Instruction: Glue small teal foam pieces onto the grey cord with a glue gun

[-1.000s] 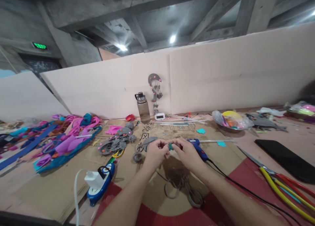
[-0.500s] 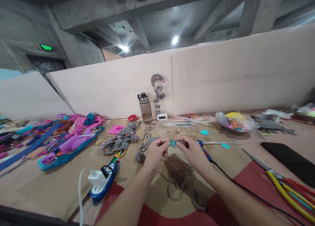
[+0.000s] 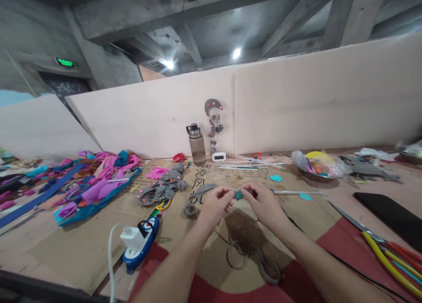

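Observation:
Between my two hands is a small teal felt piece (image 3: 238,195), pinched at its edges above the cardboard. My left hand (image 3: 216,202) holds its left side with thumb and fingertips, and my right hand (image 3: 259,200) grips the right side. Grey cord (image 3: 237,254) lies in loops below my hands. Two more teal pieces lie on the cardboard: one (image 3: 275,178) behind my right hand and another (image 3: 305,197) to its right. A grey felt pile with pink dots (image 3: 161,191) sits left of my left hand.
A bottle (image 3: 197,149) and a small white clock (image 3: 219,156) stand at the back. Colourful felt scraps (image 3: 99,184) and a blue-white power strip (image 3: 141,246) are left. A filled bowl (image 3: 319,175), black phone (image 3: 389,217) and scissors (image 3: 369,232) are right.
My fingertips have come closer together over the teal piece, which now shows less flat and hangs slightly lower. The whole view has shifted a little.

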